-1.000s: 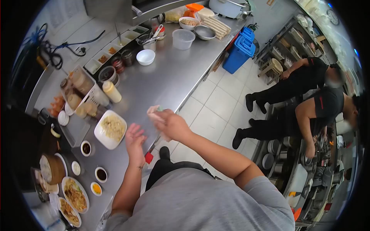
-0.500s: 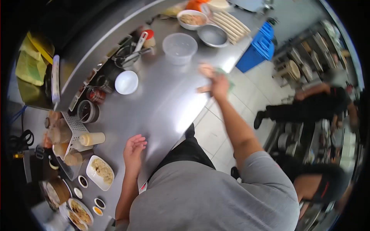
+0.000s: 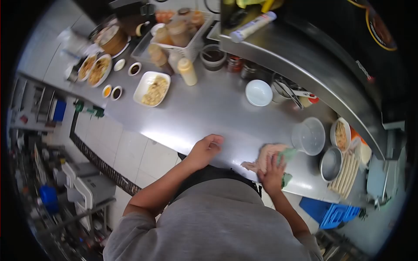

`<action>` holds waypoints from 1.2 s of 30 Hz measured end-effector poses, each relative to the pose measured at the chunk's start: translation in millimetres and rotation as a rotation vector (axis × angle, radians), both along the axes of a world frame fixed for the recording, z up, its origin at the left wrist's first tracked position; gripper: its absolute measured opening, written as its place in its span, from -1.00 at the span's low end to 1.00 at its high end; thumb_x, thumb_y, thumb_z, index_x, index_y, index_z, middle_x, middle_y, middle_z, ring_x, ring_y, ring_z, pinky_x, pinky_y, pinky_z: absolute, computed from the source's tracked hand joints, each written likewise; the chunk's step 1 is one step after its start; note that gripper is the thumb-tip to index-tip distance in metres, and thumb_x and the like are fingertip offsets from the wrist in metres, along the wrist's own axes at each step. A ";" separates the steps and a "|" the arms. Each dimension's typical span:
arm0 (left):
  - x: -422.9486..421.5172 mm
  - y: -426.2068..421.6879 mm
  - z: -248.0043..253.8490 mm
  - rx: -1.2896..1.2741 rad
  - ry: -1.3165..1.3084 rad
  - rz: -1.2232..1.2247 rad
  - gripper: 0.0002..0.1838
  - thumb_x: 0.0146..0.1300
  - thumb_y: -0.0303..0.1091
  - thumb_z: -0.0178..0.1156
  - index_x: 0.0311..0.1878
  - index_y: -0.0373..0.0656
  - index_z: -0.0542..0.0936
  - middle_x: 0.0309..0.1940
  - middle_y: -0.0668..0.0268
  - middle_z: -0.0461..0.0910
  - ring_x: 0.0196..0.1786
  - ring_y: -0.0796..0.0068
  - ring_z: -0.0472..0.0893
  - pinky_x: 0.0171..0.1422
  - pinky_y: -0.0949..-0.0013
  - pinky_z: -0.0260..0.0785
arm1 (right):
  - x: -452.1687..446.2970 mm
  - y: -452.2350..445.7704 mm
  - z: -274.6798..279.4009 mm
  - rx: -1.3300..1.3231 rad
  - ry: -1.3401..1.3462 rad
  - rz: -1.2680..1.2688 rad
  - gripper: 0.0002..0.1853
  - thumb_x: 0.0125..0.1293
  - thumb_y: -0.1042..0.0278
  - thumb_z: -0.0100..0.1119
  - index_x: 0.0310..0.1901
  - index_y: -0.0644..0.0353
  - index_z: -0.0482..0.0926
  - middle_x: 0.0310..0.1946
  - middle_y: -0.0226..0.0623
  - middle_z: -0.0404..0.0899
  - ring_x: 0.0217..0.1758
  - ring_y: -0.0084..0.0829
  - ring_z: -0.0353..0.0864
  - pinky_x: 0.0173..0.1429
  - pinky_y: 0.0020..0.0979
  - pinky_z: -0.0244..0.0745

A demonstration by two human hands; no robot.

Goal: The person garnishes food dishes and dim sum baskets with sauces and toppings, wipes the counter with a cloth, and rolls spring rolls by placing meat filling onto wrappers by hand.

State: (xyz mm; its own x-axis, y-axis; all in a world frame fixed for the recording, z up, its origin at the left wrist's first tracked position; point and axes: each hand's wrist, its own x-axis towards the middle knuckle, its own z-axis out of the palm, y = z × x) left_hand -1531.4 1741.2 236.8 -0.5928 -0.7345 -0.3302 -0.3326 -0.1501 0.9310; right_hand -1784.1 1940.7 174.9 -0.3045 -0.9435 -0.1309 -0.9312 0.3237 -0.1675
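Under my right hand (image 3: 272,174), a crumpled pinkish-and-green cloth (image 3: 266,157) lies on the steel counter (image 3: 204,115) near its front edge. My right fingers are spread over the cloth and press it down; whether it is one cloth or two I cannot tell. My left hand (image 3: 203,153) is over the front edge of the counter, its fingers loosely curled and holding nothing. A clear plastic tub (image 3: 308,135) stands just beyond the cloth, to the right. A white bowl (image 3: 259,92) sits farther back.
On the right are a metal bowl (image 3: 331,164), a bowl of food (image 3: 340,135) and pale rolls (image 3: 345,174). On the left stand a white dish of food (image 3: 152,89), a squeeze bottle (image 3: 187,71), sauce cups and plates. A steel shelf (image 3: 305,65) overhangs the back.
My view has swung left along the counter. My right hand, blurred at the counter's edge before, now presses the cloth flatter on the surface beside the tub. My left hand remains without anything in it.
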 end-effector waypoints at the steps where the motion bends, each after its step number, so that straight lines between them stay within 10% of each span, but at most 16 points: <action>1: 6.7 7.8 7.1 -0.017 -0.011 0.024 -0.67 0.25 -0.41 0.15 0.09 -0.21 0.51 -0.10 0.30 0.58 -0.19 0.53 0.53 -0.05 0.44 0.41 | 10.4 -21.7 -2.6 -0.028 -0.021 0.092 -0.27 0.22 -0.02 0.13 0.39 0.09 0.24 0.47 -0.02 0.00 0.52 0.20 -0.13 0.46 0.28 -0.25; 7: 82.1 7.6 15.8 0.021 -0.060 0.337 -0.67 0.27 -0.47 0.10 0.11 -0.25 0.49 -0.02 0.31 0.56 -0.05 0.53 0.54 0.05 0.44 0.39 | 79.6 -142.5 0.2 -0.127 -0.265 0.443 -0.32 0.12 0.21 0.21 0.34 0.02 0.32 0.45 -0.12 0.06 0.50 0.17 -0.07 0.47 0.27 -0.23; 15: 197.1 -85.4 14.5 -0.028 -0.040 0.640 -0.63 0.27 -0.42 0.14 0.15 -0.23 0.48 0.04 0.29 0.53 -0.03 0.47 0.57 0.01 0.38 0.43 | 141.2 -293.6 65.1 -0.345 -0.650 0.202 -0.54 0.13 0.24 0.21 0.11 0.07 0.52 0.30 -0.14 0.27 0.41 0.11 0.11 0.46 0.21 -0.14; 20: 242.6 -179.6 -27.0 0.004 -0.114 0.647 -0.50 0.31 -0.34 0.12 0.30 -0.19 0.34 0.02 0.21 0.54 -0.13 0.45 0.60 -0.11 0.39 0.49 | 153.3 -263.5 16.7 -0.256 -0.083 0.047 -0.35 0.17 0.12 0.20 0.32 0.04 0.36 0.38 -0.05 0.19 0.46 0.03 0.10 0.48 0.14 -0.16; 30: 239.2 -271.9 -57.7 0.298 0.192 0.314 -0.58 0.08 -0.56 -0.03 0.06 -0.49 0.35 -0.17 -0.04 0.57 -0.22 0.13 0.68 -0.26 0.25 0.68 | 258.7 -253.9 1.1 -0.159 -0.111 -0.028 -0.26 0.19 0.04 0.22 0.38 0.08 0.24 0.39 -0.05 0.16 0.47 0.09 0.04 0.48 0.17 -0.22; 32: 240.6 -255.5 -36.7 0.339 0.172 0.289 -0.60 0.07 -0.58 -0.02 0.03 -0.48 0.36 -0.19 -0.03 0.57 -0.23 0.13 0.68 -0.27 0.25 0.68 | 270.1 -262.4 27.8 -0.365 -0.216 -0.060 -0.28 0.22 0.08 0.24 0.37 0.13 0.23 0.25 -0.02 0.36 0.34 0.03 0.28 0.42 0.05 0.08; 36: 227.6 -224.7 20.3 0.452 0.211 0.152 -0.60 0.08 -0.55 0.00 0.04 -0.45 0.37 -0.20 -0.02 0.57 -0.22 0.15 0.68 -0.27 0.26 0.68 | 291.8 -253.9 82.0 -0.187 -1.606 -0.586 -0.39 0.27 0.25 0.17 0.32 0.23 0.26 -0.08 -0.07 0.59 -0.15 -0.30 0.65 -0.14 -0.32 0.59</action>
State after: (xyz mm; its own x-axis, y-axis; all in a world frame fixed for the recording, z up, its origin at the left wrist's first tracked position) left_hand -1303.8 1516.5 257.1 -0.5784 -0.6290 -0.5194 -0.0883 -0.5847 0.8065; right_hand -1492.4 1686.8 256.9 -0.2713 -0.7998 -0.5355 0.4196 0.4024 -0.8136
